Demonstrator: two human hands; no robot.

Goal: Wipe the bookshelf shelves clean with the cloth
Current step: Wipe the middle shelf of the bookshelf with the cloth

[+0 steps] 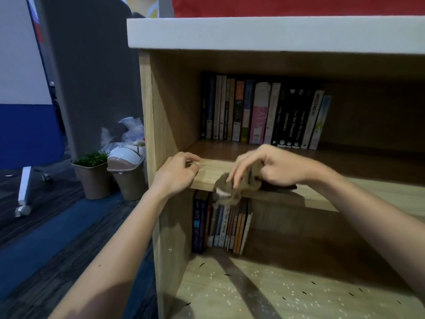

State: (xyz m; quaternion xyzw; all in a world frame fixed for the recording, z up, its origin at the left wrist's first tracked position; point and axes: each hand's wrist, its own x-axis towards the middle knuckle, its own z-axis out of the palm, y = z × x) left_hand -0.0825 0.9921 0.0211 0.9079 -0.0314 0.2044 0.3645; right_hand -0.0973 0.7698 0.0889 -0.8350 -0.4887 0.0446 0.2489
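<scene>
Fingers (239,171) of the right hand (273,166) bunched round the brown cloth (226,192), centre frame on the middle shelf (211,171) front lip. Left hand (178,173) loosely curled, resting on that edge, holding nothing. Spread the cloth flatter, press evenly, sweep along the board, not onto the speckled lower shelf (276,284).

Left arm: bare, reaches up and forward from the lower left, wrist nearly straight
Left hand (177,173): back toward the camera, fingers loosely bent, tips resting on the shelf (207,179) front edge; thumb hidden
Right arm: bare, comes in from the right edge, forearm angled to the left
Right hand (272,168): palm down, fingers and thumb curled round a bunched cloth (225,192), first fingers stretched forward over it; a little blurred
Hands: near each other, not touching, at about the same height
</scene>
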